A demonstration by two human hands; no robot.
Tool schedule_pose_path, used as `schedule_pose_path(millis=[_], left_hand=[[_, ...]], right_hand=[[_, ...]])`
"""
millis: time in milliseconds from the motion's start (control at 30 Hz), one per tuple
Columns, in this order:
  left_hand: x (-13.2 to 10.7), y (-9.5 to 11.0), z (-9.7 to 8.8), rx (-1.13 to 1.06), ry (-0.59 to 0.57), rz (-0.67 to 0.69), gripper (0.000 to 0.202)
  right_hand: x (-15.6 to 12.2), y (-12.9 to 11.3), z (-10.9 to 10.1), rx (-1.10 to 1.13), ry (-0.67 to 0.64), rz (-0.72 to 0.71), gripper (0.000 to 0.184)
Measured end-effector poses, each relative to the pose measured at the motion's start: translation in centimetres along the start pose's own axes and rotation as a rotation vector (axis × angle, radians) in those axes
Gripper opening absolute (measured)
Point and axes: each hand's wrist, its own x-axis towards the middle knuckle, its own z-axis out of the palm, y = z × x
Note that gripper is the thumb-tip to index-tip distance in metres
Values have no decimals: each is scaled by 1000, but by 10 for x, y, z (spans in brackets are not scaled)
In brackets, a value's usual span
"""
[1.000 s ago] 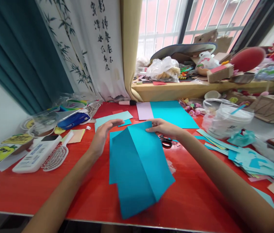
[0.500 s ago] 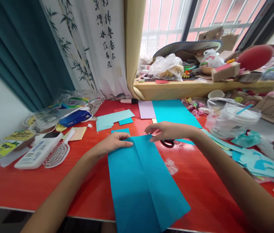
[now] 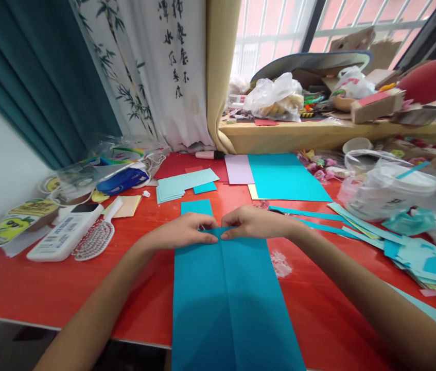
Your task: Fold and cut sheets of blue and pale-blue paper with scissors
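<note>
A large blue sheet of paper [image 3: 233, 304] with a lengthwise crease lies before me, its near end running past the table edge. At its far edge, left of the crease, my left hand [image 3: 187, 230] pinches the paper between thumb and fingers. Close beside it, my right hand [image 3: 254, 224] grips the same edge just right of the crease, and the fingertips of both hands almost meet. Behind my left hand, a smaller blue paper piece [image 3: 196, 207] sticks out. Scissors [image 3: 277, 211] are mostly hidden behind my right hand.
Light-blue strips [image 3: 187, 181], a lilac sheet [image 3: 240, 169] and a bright blue sheet [image 3: 287, 178] lie at the back. Left are a hairbrush [image 3: 96, 237] and a white box [image 3: 63, 232]. Paper scraps [image 3: 422, 257] and a bagged white tub [image 3: 391, 188] sit right.
My right hand has moved from the sheet's right corner in to the crease and now pinches the edge. The sheet lies flatter and straighter. The view has shifted slightly.
</note>
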Motion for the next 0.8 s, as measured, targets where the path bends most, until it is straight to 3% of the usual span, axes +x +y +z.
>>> schedule_pose_path(millis=[200, 800], left_hand=[[1, 0, 2, -29, 89, 33, 19], [10, -4, 10, -196, 65, -26, 18]], right_hand=[[-1, -2, 1, 1, -15, 26, 32], [-3, -5, 4, -81, -7, 27, 26]])
